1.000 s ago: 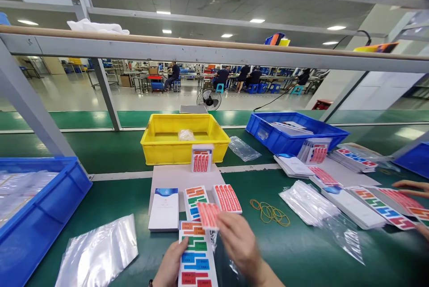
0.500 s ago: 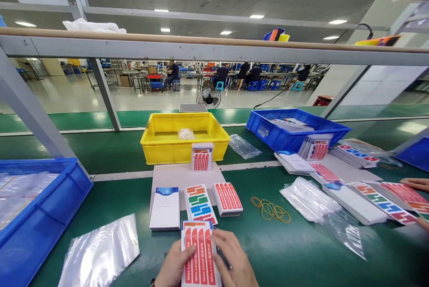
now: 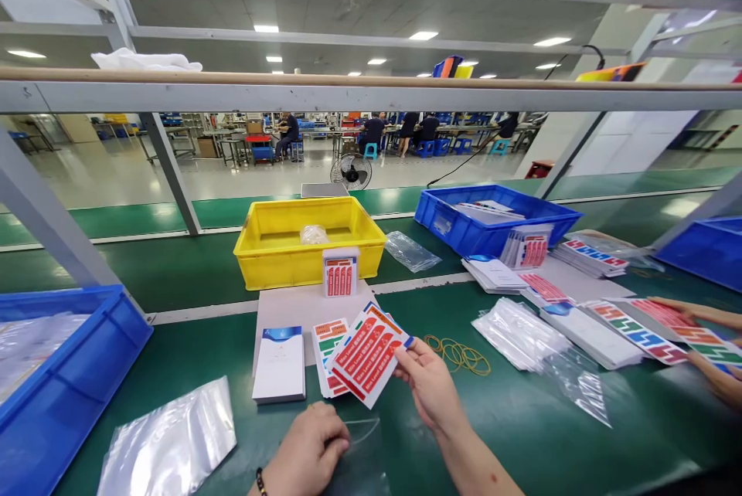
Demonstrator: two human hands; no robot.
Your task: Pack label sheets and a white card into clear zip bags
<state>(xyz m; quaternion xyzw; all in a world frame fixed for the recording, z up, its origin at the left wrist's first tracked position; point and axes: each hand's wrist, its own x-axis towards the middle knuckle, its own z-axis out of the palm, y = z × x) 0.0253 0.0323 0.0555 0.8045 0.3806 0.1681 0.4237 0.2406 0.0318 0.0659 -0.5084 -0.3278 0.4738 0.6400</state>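
The green tabletop (image 3: 522,434) runs wide across the station, with open room on its near right side, while the left is hemmed in by a blue bin (image 3: 63,372) and a clear plastic sheet (image 3: 168,442) lying flat beside it. Further back sits a yellow bin (image 3: 307,245), square to the tabletop's length, and a second blue crate (image 3: 495,222) off to the right. A grey board (image 3: 290,307) carries a white booklet (image 3: 279,363) and a stack of coloured sticker sheets (image 3: 325,341), just beside one another.

The right hand (image 3: 432,388) lifts a red label sheet (image 3: 366,353) above that stack, fingers pinched on its right corner. The sheet's long axis tilts from lower left up to the right, its red strips slanting the same way; white writing runs along the strips, too small to read. The left hand (image 3: 307,453) rests low, fingers curled down onto a clear bag (image 3: 362,434) on the tabletop. Rubber bands (image 3: 457,353) lie loose just right of the raised sheet. A co-worker's hand (image 3: 696,314) works sheets at the far right edge.
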